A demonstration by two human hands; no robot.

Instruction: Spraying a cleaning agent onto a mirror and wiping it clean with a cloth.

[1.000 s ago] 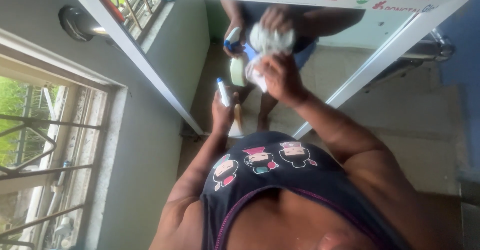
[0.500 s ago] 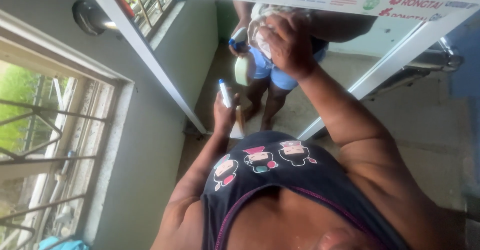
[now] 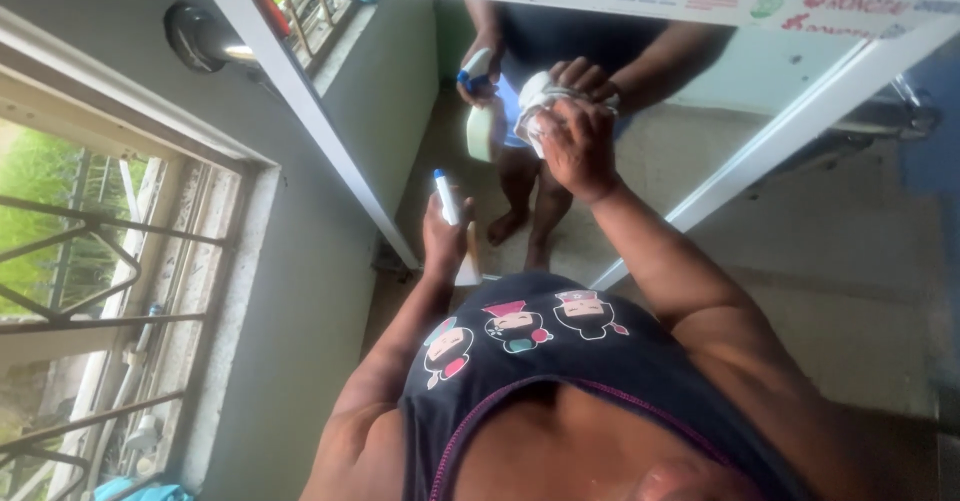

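Observation:
A large mirror with a white metal frame (image 3: 300, 101) leans against the grey wall in front of me. My right hand (image 3: 580, 151) presses a crumpled white cloth (image 3: 535, 111) flat against the glass. My left hand (image 3: 445, 241) is lower, near my chest, closed around a spray bottle (image 3: 446, 199) with a white and blue nozzle pointing up. Both hands, the cloth and the bottle are doubled in the reflection, along with my legs and bare feet.
A window with a dark metal grille (image 3: 70, 291) is on the left, greenery behind it. A black round fitting (image 3: 195, 36) sticks out of the wall beside the mirror frame. Bare concrete floor (image 3: 850, 261) lies to the right.
My right hand slid the cloth up the glass toward the top of the frame, then back down and slightly left. The left hand and bottle stayed nearly still.

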